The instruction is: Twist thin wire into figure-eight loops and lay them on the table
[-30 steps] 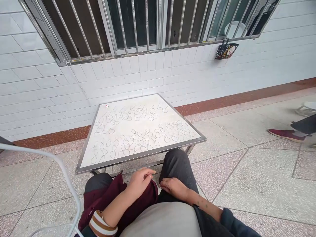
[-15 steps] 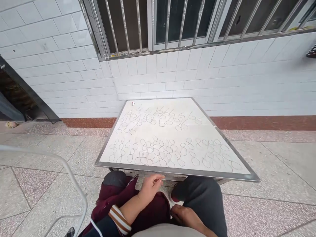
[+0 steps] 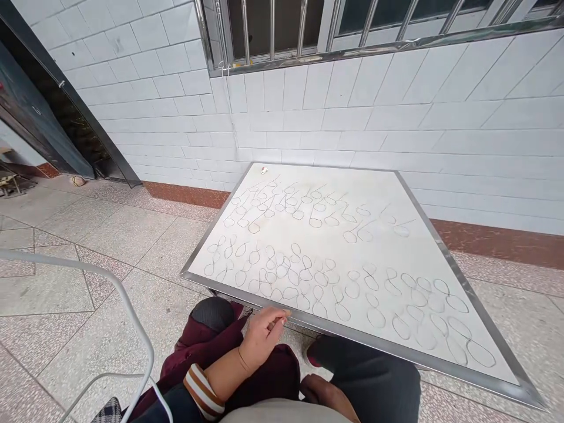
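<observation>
My left hand (image 3: 261,338), below a striped cuff, is at the near edge of a white board (image 3: 304,241) with a grey metal frame. Its fingers are curled towards the thumb; anything between them is too small to make out. My right hand (image 3: 326,395) rests low by the dark trouser leg, its fingers curled and their tips hidden. Thin pencil-like loops and figure-eights cover much of the board. A small white and red object (image 3: 264,170) lies at its far left corner.
A white metal tube frame (image 3: 132,317) stands at the left. Behind the board is a tiled wall (image 3: 282,120) with a barred window above. A ball (image 3: 77,181) lies near the doorway at the far left. Dark red cloth (image 3: 198,346) covers the left leg.
The view has turned left and tilted, showing more of the doorway. My left hand now overlaps the board's near edge. My right hand remains low by the leg.
</observation>
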`<state>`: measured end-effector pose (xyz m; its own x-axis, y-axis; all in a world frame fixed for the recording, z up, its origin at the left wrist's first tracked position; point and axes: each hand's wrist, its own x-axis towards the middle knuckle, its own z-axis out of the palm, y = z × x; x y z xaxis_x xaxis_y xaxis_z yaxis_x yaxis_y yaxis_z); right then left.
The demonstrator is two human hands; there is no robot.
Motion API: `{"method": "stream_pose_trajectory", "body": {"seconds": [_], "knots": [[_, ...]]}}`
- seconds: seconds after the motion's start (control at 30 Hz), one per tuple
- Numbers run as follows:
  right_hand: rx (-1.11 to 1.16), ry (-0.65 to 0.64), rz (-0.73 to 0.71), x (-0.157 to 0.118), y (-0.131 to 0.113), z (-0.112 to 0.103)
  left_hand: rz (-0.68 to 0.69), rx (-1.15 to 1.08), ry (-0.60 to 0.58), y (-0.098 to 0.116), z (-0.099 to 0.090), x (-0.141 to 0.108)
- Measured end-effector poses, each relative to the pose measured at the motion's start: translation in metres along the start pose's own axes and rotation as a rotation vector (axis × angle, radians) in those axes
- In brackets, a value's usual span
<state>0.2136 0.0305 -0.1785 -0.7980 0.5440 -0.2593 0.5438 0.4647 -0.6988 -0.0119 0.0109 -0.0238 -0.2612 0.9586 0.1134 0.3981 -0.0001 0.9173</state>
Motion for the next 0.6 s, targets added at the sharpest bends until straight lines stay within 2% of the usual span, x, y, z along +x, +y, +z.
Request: {"method": "stream_pose_trajectory", "body": {"seconds": [0.13,0.23,0.33,0.4,0.5,0.6], "knots": [[0.198,0.012,0.098,0.002,-0.005,-0.002,-0.051,-0.069,0.045,-0.007,-0.003,0.002],[0.399,-0.053,0.141,0.001,-0.017,-0.024,-0.076,-0.143,0.066,-0.015,-0.006,0.003],[0.636,-0.198,0.206,0.000,-0.044,-0.073,-0.111,-0.255,0.119,-0.024,-0.012,0.004],[0.726,-0.190,0.167,0.007,-0.068,-0.114,-0.117,-0.314,0.158,-0.028,-0.016,0.004],[0.674,-0.034,0.137,0.045,-0.105,-0.171,-0.111,-0.353,0.182,-0.032,-0.021,0.006],[0.545,0.196,0.154,0.111,-0.132,-0.208,-0.092,-0.375,0.148,-0.035,-0.021,0.008]]}}
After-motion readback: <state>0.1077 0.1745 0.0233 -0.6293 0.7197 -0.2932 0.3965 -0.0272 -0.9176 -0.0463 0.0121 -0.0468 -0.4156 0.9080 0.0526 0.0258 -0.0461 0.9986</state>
